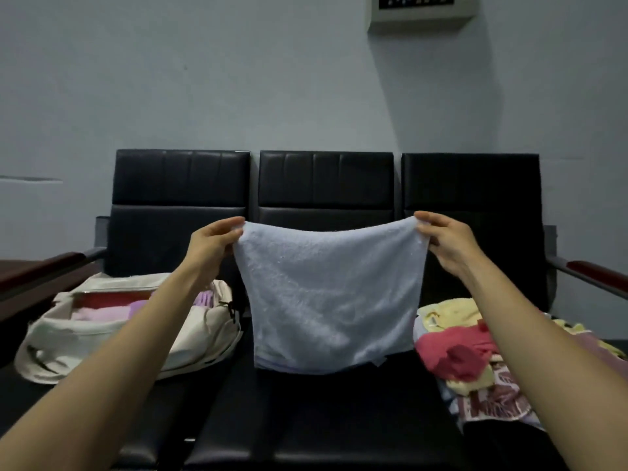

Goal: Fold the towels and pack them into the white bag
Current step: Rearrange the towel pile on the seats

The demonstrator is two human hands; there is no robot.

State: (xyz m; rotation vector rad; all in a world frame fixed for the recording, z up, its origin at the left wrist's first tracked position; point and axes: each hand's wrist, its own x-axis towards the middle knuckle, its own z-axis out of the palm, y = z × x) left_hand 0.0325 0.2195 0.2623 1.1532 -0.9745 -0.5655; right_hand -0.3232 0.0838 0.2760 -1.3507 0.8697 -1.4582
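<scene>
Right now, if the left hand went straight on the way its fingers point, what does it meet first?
Apart from the blue towel it pinches, the left hand would likely meet the middle seat's black backrest first; depth from this one view is unclear.

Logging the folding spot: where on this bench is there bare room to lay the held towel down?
The middle seat is bare, bordered by the white bag on the left seat and the pile of towels on the right seat; the blue towel, pinched by left hand and right hand, hangs over it. Both outer seats are crowded.
</scene>
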